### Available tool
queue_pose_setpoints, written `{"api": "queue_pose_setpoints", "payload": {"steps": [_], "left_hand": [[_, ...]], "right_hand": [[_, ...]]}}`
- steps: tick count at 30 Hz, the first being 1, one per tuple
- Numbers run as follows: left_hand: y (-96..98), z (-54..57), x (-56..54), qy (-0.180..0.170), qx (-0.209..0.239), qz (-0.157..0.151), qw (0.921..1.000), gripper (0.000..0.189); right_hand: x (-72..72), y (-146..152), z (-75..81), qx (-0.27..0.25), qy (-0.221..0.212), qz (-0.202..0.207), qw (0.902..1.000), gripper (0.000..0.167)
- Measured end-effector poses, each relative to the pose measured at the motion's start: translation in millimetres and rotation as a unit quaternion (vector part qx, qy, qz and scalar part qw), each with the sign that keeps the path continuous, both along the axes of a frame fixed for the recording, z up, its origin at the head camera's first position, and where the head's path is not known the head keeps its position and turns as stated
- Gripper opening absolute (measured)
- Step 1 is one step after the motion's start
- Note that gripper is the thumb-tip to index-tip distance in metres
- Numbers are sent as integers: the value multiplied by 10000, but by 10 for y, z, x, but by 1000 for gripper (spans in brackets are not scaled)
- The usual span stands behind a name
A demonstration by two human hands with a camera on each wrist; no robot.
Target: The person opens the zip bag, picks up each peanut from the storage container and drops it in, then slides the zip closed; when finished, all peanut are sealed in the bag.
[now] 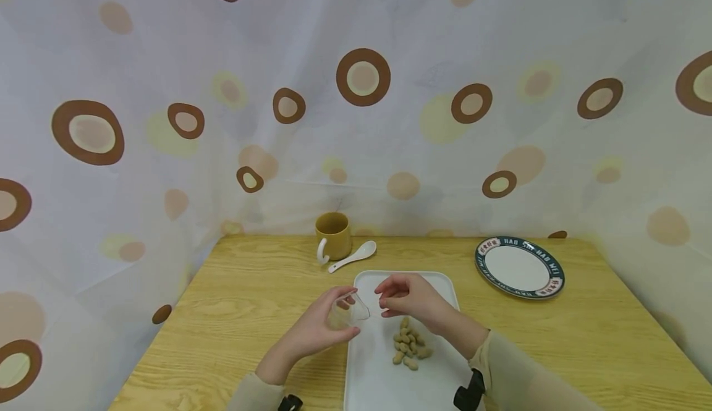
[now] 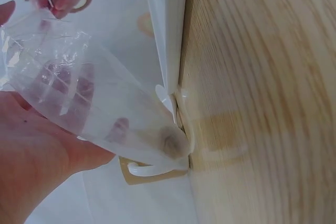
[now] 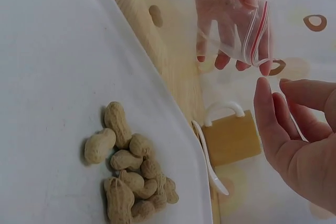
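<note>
My left hand (image 1: 317, 323) holds a clear zip bag (image 3: 223, 22) with a red line along its mouth, thumb on one side and fingers on the other. One peanut (image 3: 156, 16) lies at the bottom of this bag. Just right of the bag's mouth is my right hand (image 1: 416, 300), its fingers loosely bent and a gap showing between thumb and index finger (image 3: 265, 108). Below the right hand, a small pile of peanuts (image 3: 134, 177) lies on the white tray (image 1: 369, 374).
Behind the tray stand a yellow mug (image 1: 334, 238) with a white handle and, beside it, a white spoon (image 1: 356, 256). A plate (image 1: 517, 267) with a dark green rim sits at the back right of the wooden table (image 1: 245, 312). A patterned curtain (image 1: 411, 133) hangs behind.
</note>
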State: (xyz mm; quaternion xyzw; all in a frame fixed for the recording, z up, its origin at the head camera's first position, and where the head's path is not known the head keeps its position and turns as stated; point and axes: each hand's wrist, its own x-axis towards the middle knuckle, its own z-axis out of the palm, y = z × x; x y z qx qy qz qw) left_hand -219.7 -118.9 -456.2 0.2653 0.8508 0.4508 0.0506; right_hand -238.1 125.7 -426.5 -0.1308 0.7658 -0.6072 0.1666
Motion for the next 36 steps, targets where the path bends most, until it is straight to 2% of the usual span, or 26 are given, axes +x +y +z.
{"api": "queue_pose_setpoints", "payload": {"steps": [4, 11, 15, 22, 36], "left_hand": [[12, 16, -10, 27, -1, -30, 10000, 64], [16, 26, -31, 74, -2, -74, 9999, 66], [-8, 4, 5, -46, -52, -28, 10000, 67], [-8, -20, 59, -114, -77, -127, 9998, 65], [-3, -10, -13, -23, -8, -149, 9999, 65]], "right_hand": [[8, 81, -29, 138, 41, -84, 9999, 27], [30, 192, -109, 379, -144, -356, 9985, 30], [77, 277, -203, 500, -244, -298, 9980, 32], [164, 452, -350, 802, -286, -254, 9960, 32], [163, 651, -407, 1328, -108, -21, 9911, 30]]}}
